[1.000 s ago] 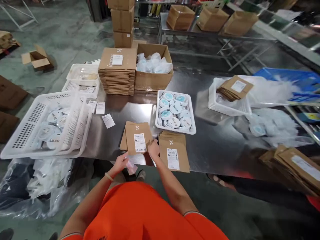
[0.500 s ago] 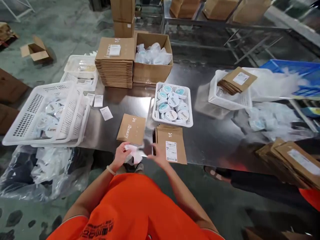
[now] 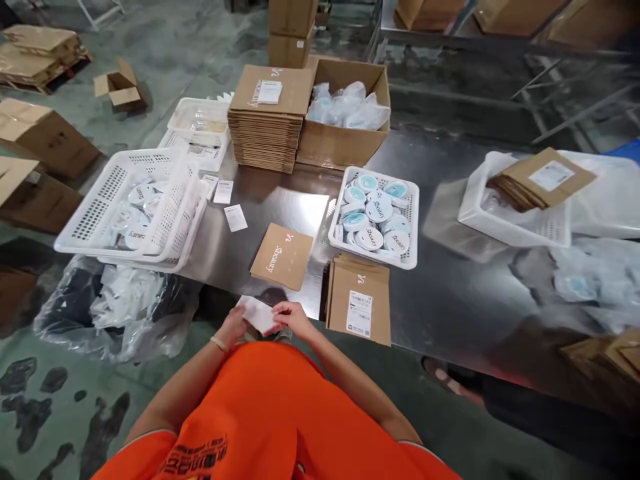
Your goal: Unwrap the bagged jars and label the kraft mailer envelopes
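Note:
In front of my waist, just off the table's near edge, both hands hold a small white sheet of paper [image 3: 257,314]. My left hand [image 3: 234,325] grips its left end, with the fingers partly hidden. On the opposite side, the fingers of my right hand [image 3: 293,317] pinch the sheet. Beyond the hands lies a flat brown cardboard mailer [image 3: 283,257] with white lettering. Right of it is a pile of similar mailers [image 3: 360,297], the top one bearing a white shipping label [image 3: 359,313]. A white basket [image 3: 413,227] of round white-and-blue packs stands behind that pile.
White perforated baskets [image 3: 95,200] stand at left above a plastic bag of white scraps [image 3: 125,300]. Small white cards [image 3: 235,218] lie nearby. Behind are stacked mailers [image 3: 265,143] and a carton [image 3: 345,148] of clear bags. Another basket [image 3: 510,223] and a person's foot [image 3: 445,377] are at right.
The view has swung left. A blurred dark thing near my right hand no longer shows there. That hand has come closer to my left and now pinches the white sheet too.

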A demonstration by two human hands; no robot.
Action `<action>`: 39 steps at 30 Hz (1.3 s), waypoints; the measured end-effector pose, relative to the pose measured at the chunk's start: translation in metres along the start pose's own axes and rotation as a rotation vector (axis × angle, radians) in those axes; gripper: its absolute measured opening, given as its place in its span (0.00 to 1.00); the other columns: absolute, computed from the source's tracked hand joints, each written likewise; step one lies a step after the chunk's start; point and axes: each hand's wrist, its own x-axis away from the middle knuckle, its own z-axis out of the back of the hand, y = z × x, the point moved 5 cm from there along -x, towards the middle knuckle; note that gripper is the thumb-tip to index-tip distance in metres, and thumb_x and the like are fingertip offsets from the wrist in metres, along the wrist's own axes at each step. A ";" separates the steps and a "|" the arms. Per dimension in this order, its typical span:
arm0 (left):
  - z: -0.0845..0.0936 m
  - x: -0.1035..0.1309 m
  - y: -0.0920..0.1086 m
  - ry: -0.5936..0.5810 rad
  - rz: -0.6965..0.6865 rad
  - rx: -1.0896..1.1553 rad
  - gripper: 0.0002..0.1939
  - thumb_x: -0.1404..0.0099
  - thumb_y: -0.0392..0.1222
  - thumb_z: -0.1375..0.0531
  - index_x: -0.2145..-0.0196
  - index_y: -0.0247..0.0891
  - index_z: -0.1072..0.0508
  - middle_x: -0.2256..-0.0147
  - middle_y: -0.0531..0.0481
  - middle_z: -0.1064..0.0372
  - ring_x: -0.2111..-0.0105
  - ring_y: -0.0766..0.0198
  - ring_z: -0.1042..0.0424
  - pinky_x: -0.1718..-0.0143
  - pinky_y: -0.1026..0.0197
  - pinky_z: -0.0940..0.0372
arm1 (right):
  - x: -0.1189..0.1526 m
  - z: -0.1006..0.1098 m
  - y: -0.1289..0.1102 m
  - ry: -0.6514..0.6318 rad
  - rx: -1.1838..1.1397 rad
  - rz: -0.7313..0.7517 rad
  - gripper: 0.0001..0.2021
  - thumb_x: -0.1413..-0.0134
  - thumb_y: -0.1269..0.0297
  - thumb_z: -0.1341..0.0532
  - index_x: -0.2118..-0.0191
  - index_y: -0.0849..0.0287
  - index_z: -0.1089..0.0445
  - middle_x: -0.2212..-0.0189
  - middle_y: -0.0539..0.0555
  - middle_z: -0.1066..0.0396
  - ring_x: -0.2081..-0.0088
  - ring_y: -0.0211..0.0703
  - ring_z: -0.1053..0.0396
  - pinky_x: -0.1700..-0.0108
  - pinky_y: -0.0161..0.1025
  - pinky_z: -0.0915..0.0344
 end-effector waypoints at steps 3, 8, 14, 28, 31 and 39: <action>-0.015 0.011 -0.011 -0.123 -0.023 -0.067 0.40 0.46 0.54 0.23 0.41 0.36 0.30 0.62 0.41 0.19 0.64 0.48 0.19 0.57 0.44 0.24 | -0.012 -0.004 0.001 0.189 -0.015 0.039 0.15 0.67 0.55 0.25 0.73 0.57 0.24 0.78 0.48 0.26 0.76 0.38 0.33 0.71 0.36 0.35; -0.047 0.006 0.008 -0.341 -0.285 -0.387 0.34 0.63 0.43 0.19 0.56 0.33 0.17 0.64 0.45 0.18 0.64 0.55 0.21 0.56 0.54 0.26 | -0.025 -0.002 -0.014 0.251 -0.029 0.096 0.15 0.65 0.53 0.27 0.72 0.56 0.22 0.76 0.51 0.23 0.76 0.40 0.33 0.71 0.38 0.34; -0.059 -0.017 0.030 -0.329 -0.264 -0.478 0.24 0.59 0.40 0.22 0.61 0.34 0.14 0.64 0.44 0.16 0.65 0.55 0.21 0.58 0.56 0.27 | -0.029 0.014 -0.038 0.217 0.126 0.222 0.12 0.65 0.56 0.26 0.71 0.56 0.19 0.73 0.53 0.19 0.71 0.44 0.27 0.64 0.41 0.29; -0.044 -0.040 0.025 -0.305 -0.048 -0.692 0.10 0.57 0.38 0.23 0.78 0.32 0.19 0.79 0.48 0.25 0.77 0.63 0.31 0.73 0.61 0.38 | -0.046 0.043 -0.091 0.594 0.413 0.526 0.10 0.44 0.59 0.37 0.73 0.55 0.22 0.57 0.59 0.21 0.53 0.53 0.25 0.51 0.47 0.30; -0.033 -0.038 0.030 -0.279 -0.056 -0.679 0.12 0.56 0.41 0.24 0.74 0.32 0.18 0.77 0.47 0.24 0.76 0.62 0.30 0.73 0.61 0.38 | -0.073 0.055 -0.112 0.537 0.450 0.373 0.10 0.46 0.60 0.37 0.75 0.56 0.25 0.70 0.55 0.23 0.64 0.48 0.28 0.57 0.44 0.33; -0.061 -0.040 0.067 -0.209 -0.313 -0.490 0.20 0.61 0.33 0.27 0.65 0.35 0.16 0.67 0.47 0.19 0.66 0.56 0.24 0.62 0.58 0.31 | -0.068 0.013 -0.063 0.240 0.346 0.201 0.16 0.53 0.53 0.30 0.58 0.53 0.18 0.75 0.48 0.24 0.70 0.43 0.30 0.63 0.40 0.35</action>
